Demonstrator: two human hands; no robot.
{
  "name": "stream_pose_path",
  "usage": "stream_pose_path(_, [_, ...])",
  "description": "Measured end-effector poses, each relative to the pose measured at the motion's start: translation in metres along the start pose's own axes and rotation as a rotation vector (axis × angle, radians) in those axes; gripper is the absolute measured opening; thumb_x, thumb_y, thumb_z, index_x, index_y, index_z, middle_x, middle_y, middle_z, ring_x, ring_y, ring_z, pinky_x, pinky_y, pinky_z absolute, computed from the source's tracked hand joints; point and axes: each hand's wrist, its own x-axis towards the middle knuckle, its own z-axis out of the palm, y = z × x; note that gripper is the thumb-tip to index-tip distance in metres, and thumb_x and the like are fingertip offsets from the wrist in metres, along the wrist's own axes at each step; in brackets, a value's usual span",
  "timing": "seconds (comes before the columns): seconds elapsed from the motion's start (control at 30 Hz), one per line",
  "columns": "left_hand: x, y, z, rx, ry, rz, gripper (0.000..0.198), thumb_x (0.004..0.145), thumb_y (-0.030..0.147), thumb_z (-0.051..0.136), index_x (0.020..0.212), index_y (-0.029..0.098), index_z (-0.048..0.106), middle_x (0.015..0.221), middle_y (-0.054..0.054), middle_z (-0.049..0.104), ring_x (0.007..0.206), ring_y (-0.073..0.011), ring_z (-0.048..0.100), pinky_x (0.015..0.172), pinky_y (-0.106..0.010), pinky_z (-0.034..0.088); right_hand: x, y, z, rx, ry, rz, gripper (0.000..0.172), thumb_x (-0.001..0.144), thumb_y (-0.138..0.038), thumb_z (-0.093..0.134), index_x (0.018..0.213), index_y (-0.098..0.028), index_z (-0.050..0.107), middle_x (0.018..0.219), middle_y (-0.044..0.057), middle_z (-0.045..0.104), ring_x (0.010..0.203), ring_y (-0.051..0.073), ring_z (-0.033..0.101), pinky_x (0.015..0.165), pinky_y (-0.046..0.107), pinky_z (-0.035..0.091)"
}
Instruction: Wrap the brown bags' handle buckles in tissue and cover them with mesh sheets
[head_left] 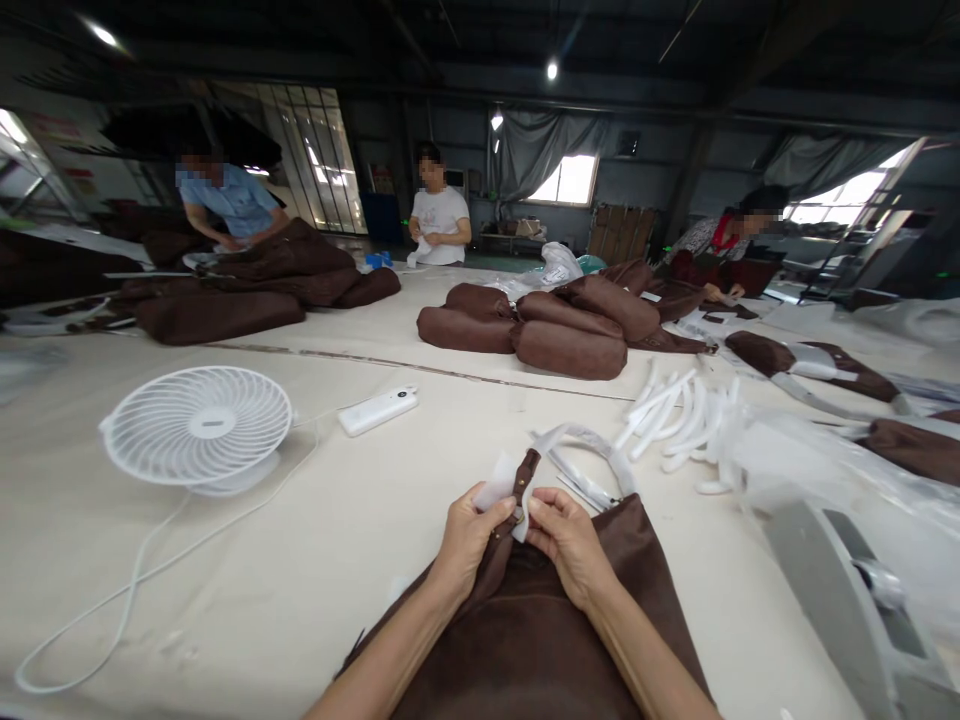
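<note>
A brown leather bag (517, 650) lies in front of me at the table's near edge. Its handle, wrapped in whitish film (581, 437), loops up beyond the bag's top. My left hand (469, 535) pinches the brown strap (523, 475) with its metal buckle near the handle's end. From the other side, my right hand (566, 535) has thumb and fingers closed on a piece of white wrapping sheet (495, 485) that passes around the strap. The fingertips of both hands nearly meet at the buckle.
Left on the table are a white fan (199, 425) with its cable and a white phone-like device (377, 410). White tubes (664, 415) and a grey tape dispenser-like device (847, 610) are at right. Brown bags (570, 348) lie beyond; several co-workers (440, 215) work behind.
</note>
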Motion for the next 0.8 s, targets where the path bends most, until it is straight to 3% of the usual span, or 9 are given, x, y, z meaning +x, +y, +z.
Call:
stream_pose_path(0.23, [-0.001,-0.003,0.002,0.104,0.062,0.07,0.035,0.062,0.042,0.084,0.075,0.015,0.064,0.06,0.004,0.058,0.053,-0.0109,0.047,0.049,-0.019,0.035,0.011,0.013,0.019,-0.166,0.109,-0.03,0.057,0.059,-0.067,0.081,0.081,-0.018,0.061,0.067,-0.001,0.061,0.059,0.013,0.055,0.051,0.025,0.052])
stream_pose_path(0.37, [-0.004,-0.001,0.004,0.119,0.049,0.082,0.035,0.065,0.043,0.083,0.074,0.017,0.062,0.059,0.004,0.057,0.051,-0.011,0.047,0.047,-0.019,0.035,0.014,0.017,0.023,-0.275,0.156,-0.06,0.059,0.062,-0.076,0.071,0.074,-0.021,0.055,0.058,-0.003,0.054,0.052,0.013,0.051,0.043,0.025,0.048])
stream_pose_path(0.57, [-0.011,0.005,0.009,0.093,-0.099,0.065,0.034,0.075,0.048,0.075,0.084,0.018,0.06,0.068,0.0,0.064,0.056,-0.016,0.058,0.055,-0.025,0.048,0.015,0.018,0.021,-0.329,0.177,-0.099,0.058,0.072,-0.078,0.061,0.065,-0.023,0.046,0.048,-0.005,0.049,0.038,0.01,0.043,0.035,0.023,0.034])
stream_pose_path(0.7, [-0.014,0.005,0.013,0.086,-0.183,0.077,0.045,0.066,0.042,0.084,0.092,0.019,0.056,0.072,0.001,0.064,0.059,-0.0165,0.059,0.058,-0.027,0.051,0.018,0.019,0.021,-0.291,0.195,-0.074,0.059,0.071,-0.078,0.061,0.063,-0.022,0.046,0.043,-0.006,0.047,0.034,0.009,0.04,0.032,0.022,0.03])
stream_pose_path(0.8, [-0.013,0.004,0.013,0.085,-0.196,0.08,0.044,0.068,0.042,0.083,0.092,0.018,0.055,0.068,0.002,0.063,0.055,-0.0163,0.058,0.056,-0.028,0.051,0.018,0.017,0.022,-0.253,0.189,-0.048,0.059,0.068,-0.078,0.063,0.063,-0.022,0.047,0.042,-0.006,0.047,0.032,0.009,0.039,0.032,0.021,0.03])
